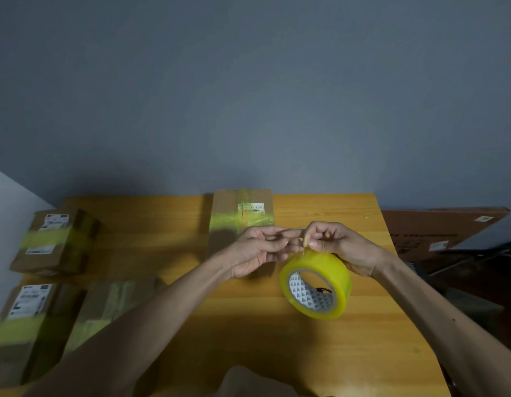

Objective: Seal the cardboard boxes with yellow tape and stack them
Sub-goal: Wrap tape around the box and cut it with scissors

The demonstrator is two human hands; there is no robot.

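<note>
- One grey wall (248,96) fills the upper half of the view behind everything.
- One wooden table (348,353) stands against it, and the rest sits on or over it.
- One large flat carton (437,230) leans against the wall, off the table's right edge.
- Four cardboard boxes are on the table. One lies at the back centre (225,204), one at the back left (56,242), and two sit side by side at the front left (28,319) (114,305).
- Three of the boxes carry a band of yellow tape across the top and a white label. The fourth, the inner one at the front left, is too blurred to read. None is stacked on another.
- One yellow tape roll (338,279) is held above the table's right half, tilted so its patterned core faces me.
- Two bare hands meet just above the roll.
- The right hand (346,247) is behind the roll, with its fingers curled tight, pinching the tape at the roll's top edge.
- The left hand (257,253) has its fingers curled in towards the same spot, tips touching the right fingertips. I cannot tell whether it grips the tape.
</note>
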